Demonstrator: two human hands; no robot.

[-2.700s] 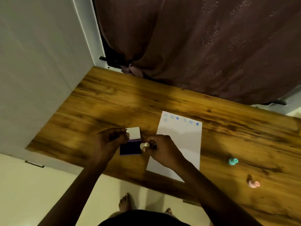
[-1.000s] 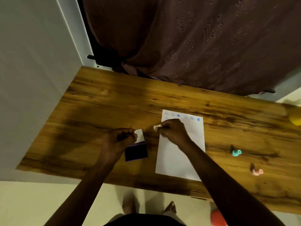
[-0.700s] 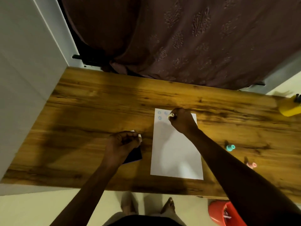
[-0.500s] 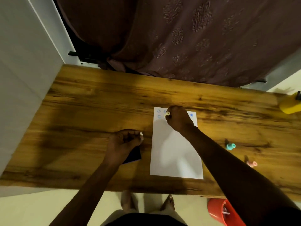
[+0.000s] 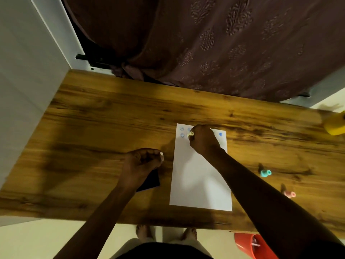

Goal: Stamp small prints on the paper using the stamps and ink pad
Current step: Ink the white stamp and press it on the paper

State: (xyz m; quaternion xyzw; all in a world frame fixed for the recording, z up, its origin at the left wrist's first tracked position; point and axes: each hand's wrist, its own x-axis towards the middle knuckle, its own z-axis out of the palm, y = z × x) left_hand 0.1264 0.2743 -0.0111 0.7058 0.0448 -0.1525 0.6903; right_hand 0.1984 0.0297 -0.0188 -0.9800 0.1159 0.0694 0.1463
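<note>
wooden bench (image 5: 112, 128) carries white paper (image 5: 199, 184); right hand (image 5: 203, 141) fingers pinch a pale stamp (image 5: 190, 134) at its far edge; left hand (image 5: 141, 161) fingers curl over the ink pad (image 5: 151, 181).

No readable text — only smiley prints on paper (image 5: 199, 176).

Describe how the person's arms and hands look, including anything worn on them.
Both arms are bare from the hands back to where they leave the picture: no sleeves show. The left hand and the right hand have no gloves, and no watch, bracelet or ring can be seen, though the dim light hides fine detail. A pale fingernail shows on the left hand.
</note>
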